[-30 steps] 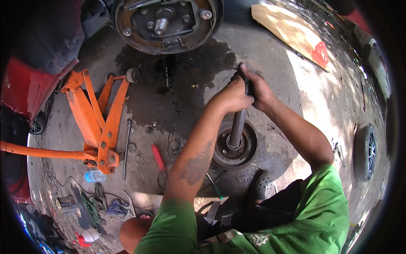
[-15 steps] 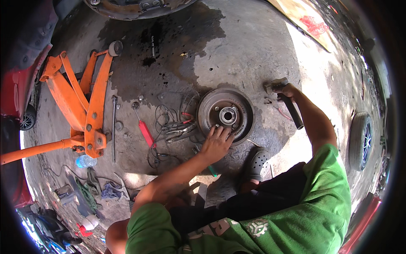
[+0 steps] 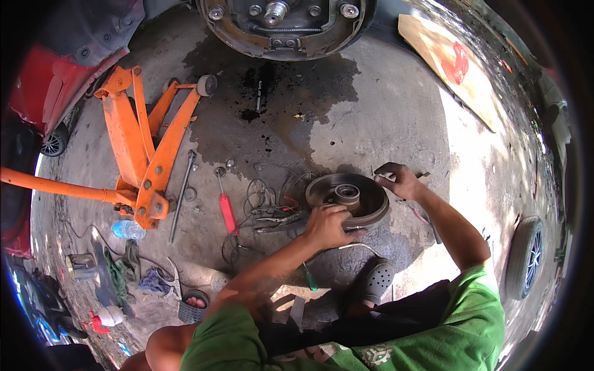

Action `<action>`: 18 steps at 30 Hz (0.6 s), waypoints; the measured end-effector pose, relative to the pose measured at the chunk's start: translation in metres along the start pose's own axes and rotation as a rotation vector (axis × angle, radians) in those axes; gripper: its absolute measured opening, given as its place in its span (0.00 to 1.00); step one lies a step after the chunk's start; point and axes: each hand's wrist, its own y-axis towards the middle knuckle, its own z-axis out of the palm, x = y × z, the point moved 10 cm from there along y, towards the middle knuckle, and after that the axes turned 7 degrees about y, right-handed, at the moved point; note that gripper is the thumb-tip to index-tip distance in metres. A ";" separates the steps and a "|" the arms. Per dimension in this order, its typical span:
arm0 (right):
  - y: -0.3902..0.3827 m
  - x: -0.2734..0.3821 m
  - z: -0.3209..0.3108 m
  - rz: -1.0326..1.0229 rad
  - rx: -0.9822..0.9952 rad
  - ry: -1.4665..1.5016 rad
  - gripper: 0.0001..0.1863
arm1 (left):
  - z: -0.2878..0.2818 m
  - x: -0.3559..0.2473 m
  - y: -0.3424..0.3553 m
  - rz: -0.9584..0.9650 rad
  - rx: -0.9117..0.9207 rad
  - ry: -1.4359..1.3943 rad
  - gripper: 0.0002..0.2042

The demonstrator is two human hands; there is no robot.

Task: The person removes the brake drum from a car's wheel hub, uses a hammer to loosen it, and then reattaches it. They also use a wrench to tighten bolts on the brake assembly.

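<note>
A rusty brake drum with a bright hub sits low in front of me. My left hand is curled over its near left edge, fingers inside the rim and thumb along the outside. At the far right side of the drum, my right hand is empty, with thumb and fingers apart beside the rim. A hammer lies on the floor by my right forearm; its dark handle shows below the arm, and the rest is partly hidden.
An orange floor jack stands at the left. Pliers, wires and a red-handled tool lie left of the drum. A brake assembly hangs at the top. A wheel leans at the right; a water bottle lies left.
My right hand has let go of the hammer and moved to the drum's far right side. My left hand has taken hold of the drum's near edge. The view has shifted upward.
</note>
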 end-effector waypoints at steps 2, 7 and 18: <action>0.001 0.002 0.023 0.201 0.062 0.236 0.30 | -0.037 0.008 0.030 -0.165 -0.183 -0.101 0.24; 0.037 0.005 0.025 0.166 -0.046 0.510 0.36 | -0.056 0.077 0.064 -0.547 -0.020 -0.265 0.23; 0.117 -0.066 0.055 0.287 -0.280 1.215 0.36 | -0.020 0.191 0.019 -0.878 -0.237 -0.938 0.47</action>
